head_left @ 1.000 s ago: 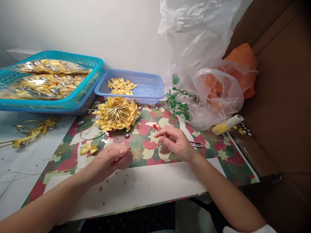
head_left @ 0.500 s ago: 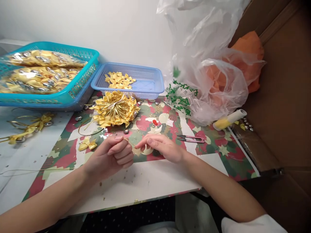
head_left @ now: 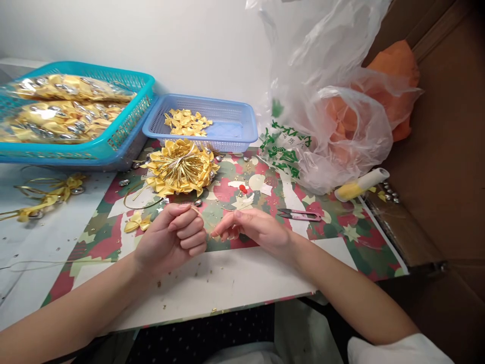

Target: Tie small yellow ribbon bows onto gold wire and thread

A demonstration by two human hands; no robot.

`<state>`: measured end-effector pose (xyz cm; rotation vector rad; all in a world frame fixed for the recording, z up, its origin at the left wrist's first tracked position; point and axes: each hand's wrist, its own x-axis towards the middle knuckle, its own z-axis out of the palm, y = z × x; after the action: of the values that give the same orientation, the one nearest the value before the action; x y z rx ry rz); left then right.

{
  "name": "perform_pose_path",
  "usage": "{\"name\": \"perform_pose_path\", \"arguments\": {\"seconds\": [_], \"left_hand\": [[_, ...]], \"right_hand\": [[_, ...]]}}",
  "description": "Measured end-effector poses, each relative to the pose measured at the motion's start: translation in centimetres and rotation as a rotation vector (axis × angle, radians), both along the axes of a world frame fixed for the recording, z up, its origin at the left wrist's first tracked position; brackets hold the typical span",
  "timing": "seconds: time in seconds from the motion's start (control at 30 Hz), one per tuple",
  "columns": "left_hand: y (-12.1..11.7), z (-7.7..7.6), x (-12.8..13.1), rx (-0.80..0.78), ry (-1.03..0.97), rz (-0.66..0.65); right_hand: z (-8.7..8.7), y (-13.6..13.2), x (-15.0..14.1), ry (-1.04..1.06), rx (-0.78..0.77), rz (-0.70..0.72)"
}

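Observation:
My left hand [head_left: 175,237] is closed in a fist, thumb against the index finger. A thin gold cord [head_left: 200,211] comes out at the top of that pinch and runs toward my right hand [head_left: 261,228]. The right thumb and fingers are pressed together, and a short bit of cord shows above the thumb. How the cord runs between the fingertips is too fine to make out. Beyond my hands lies a bundle of gold ribbon bows [head_left: 182,167] on gold cords. One loose gold bow [head_left: 137,221] rests beside my left wrist.
Pink thread snips [head_left: 299,215] lie right of my right hand. Behind stand a blue basket [head_left: 235,139] with bows and a turquoise basket [head_left: 129,121] with bagged bows. Plastic bags [head_left: 352,126] and a white-yellow roll [head_left: 361,185] are at right. A red pin [head_left: 243,189] lies mid-table.
My right hand's fingers have curled in from a more stretched position, and a bit of cord now shows above its thumb. My left fist has stayed nearly in place.

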<state>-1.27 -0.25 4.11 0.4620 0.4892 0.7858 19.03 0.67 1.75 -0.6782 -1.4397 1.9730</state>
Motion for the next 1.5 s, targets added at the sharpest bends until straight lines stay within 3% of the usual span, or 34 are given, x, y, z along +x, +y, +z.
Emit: {"name": "perform_pose_path", "arguments": {"seconds": [0.33,0.47,0.63,0.77,0.9,0.93,1.0,1.13,1.2,1.27,1.5], "left_hand": [[-0.2,-0.7,-0.2,0.045,0.094,-0.157],[-0.3,-0.7,-0.2,0.061,0.097,-0.182],[0.0,-0.7,0.1,0.136,0.245,-0.072],[0.1,-0.4,-0.5,0.423,0.642,0.048],[-0.4,0.4,-1.2,0.964,0.935,0.508],[-0.6,0.6,-1.3,1.071,0.948,0.563],[-0.9,1.0,-1.0,1.167,0.934,0.494],[-1.3,1.1,0.1,1.005,0.924,0.013],[-1.3,0.8,0.5,0.909,0.868,-0.165],[-1.1,0.5,0.8,0.782,0.779,-0.176],[-0.5,-0.5,1.0,0.156,0.385,0.062]], "right_hand": [[1.1,-0.5,-0.1,-0.042,-0.014,0.011],[1.2,-0.2,0.6,-0.02,0.148,-0.089],[1.6,-0.3,1.1,-0.252,0.512,-0.247],[2.2,-0.5,1.6,-0.291,0.817,-0.255],[3.0,-0.6,2.5,-0.373,1.073,-0.228],[3.1,-0.7,2.7,-0.416,1.13,-0.232],[3.2,-0.8,2.9,-0.489,1.217,-0.229],[2.9,-0.9,2.8,-0.5,1.28,-0.228],[2.8,-0.9,2.7,-0.485,1.276,-0.252],[2.6,-0.9,2.5,-0.495,1.263,-0.283],[1.9,-0.9,1.9,-0.568,1.289,-0.313]]}}
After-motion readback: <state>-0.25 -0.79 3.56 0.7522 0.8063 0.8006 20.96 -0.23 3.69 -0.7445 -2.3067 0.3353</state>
